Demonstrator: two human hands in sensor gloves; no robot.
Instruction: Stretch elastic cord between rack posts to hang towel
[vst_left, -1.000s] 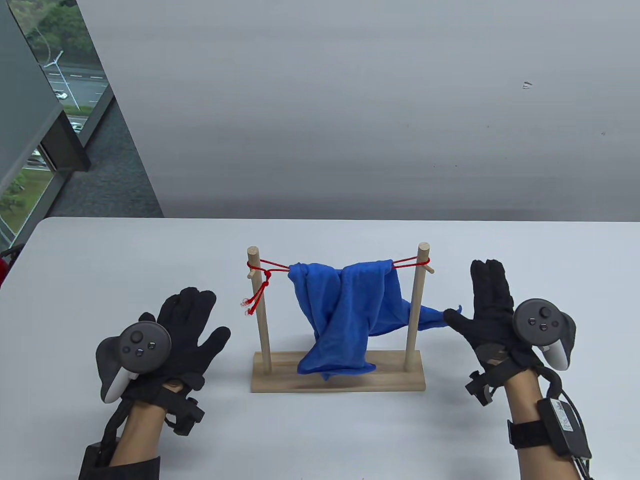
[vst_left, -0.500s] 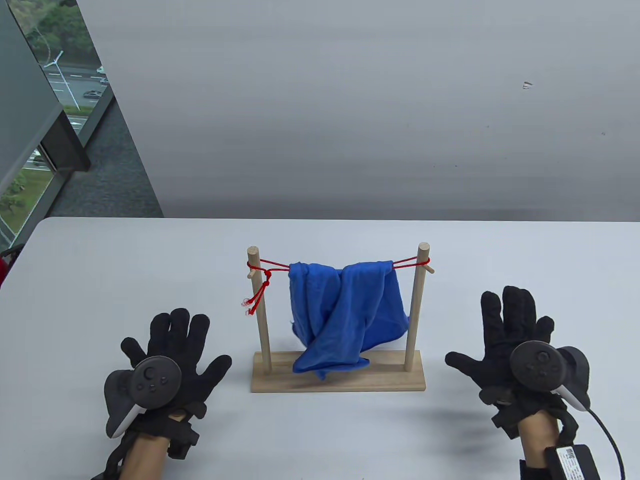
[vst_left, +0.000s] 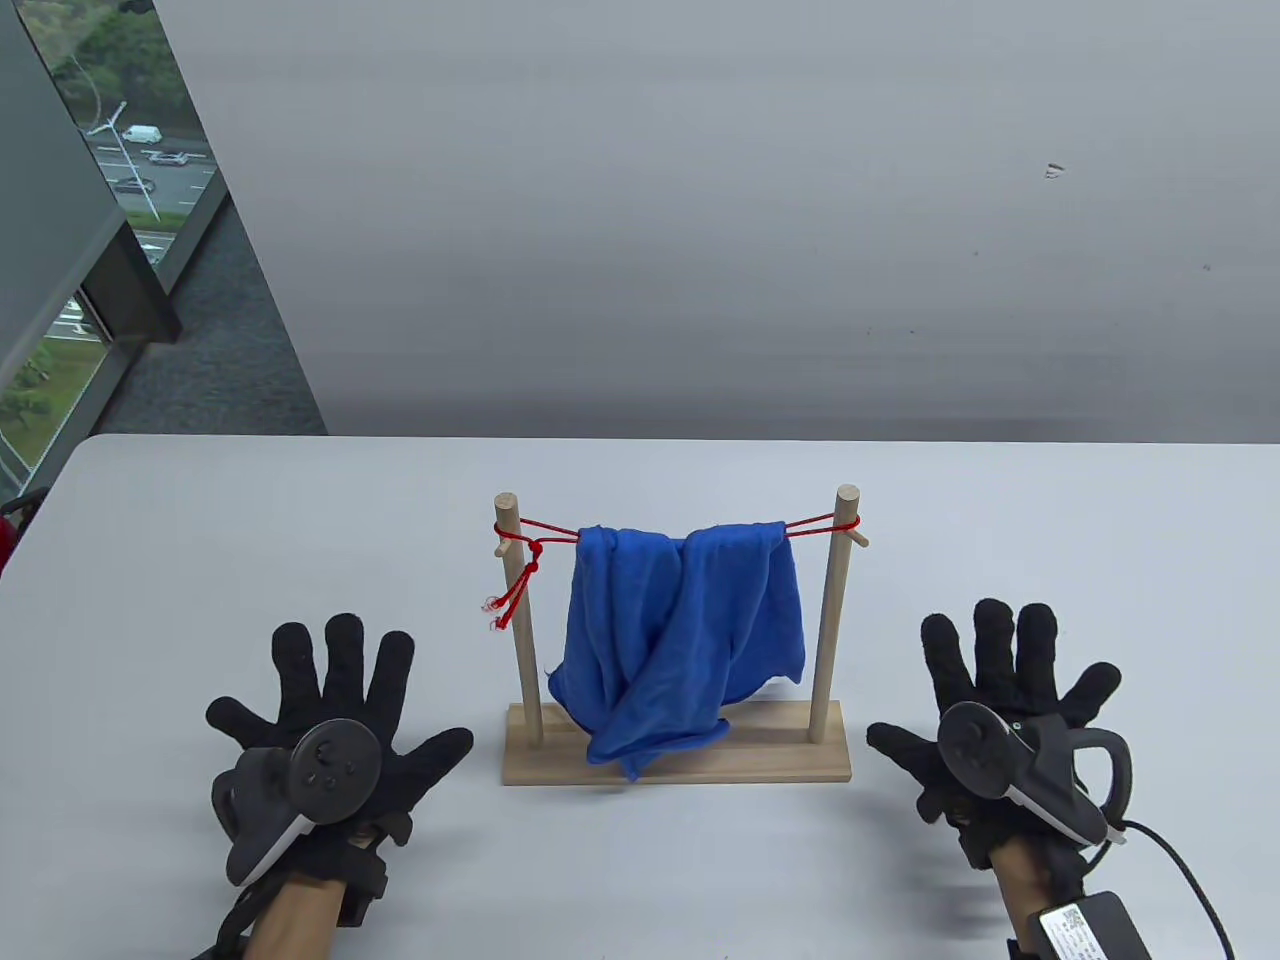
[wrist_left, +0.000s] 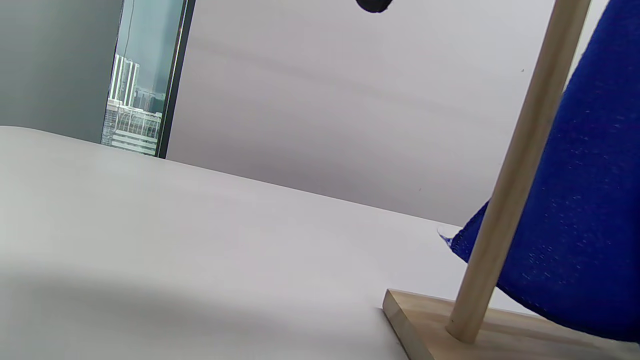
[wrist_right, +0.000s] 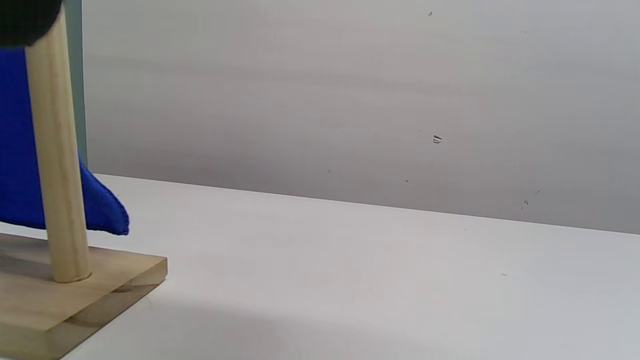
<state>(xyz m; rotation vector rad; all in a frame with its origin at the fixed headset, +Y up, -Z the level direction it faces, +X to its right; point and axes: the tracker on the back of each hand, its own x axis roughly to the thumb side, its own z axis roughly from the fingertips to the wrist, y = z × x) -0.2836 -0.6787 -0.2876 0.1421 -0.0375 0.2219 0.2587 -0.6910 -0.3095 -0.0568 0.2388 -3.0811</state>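
Observation:
A wooden rack (vst_left: 676, 757) with two upright posts stands mid-table. A red elastic cord (vst_left: 527, 533) runs between the post tops, knotted at the left post with loose ends hanging. A blue towel (vst_left: 675, 630) hangs over the cord and reaches the base. My left hand (vst_left: 335, 700) lies flat on the table left of the rack, fingers spread, empty. My right hand (vst_left: 1010, 680) lies flat on the right side, fingers spread, empty. The left wrist view shows the left post (wrist_left: 515, 185) and the towel (wrist_left: 580, 200). The right wrist view shows the right post (wrist_right: 55, 165) and a towel corner (wrist_right: 105, 210).
The white table (vst_left: 200, 520) runs to a grey wall behind. A window is at the far left. A cable (vst_left: 1180, 870) trails from my right wrist towards the bottom right corner.
My right hand let go of the towel's right corner and drew back to lie flat with spread fingers. The towel swung back under the cord. My left hand drew back and spread.

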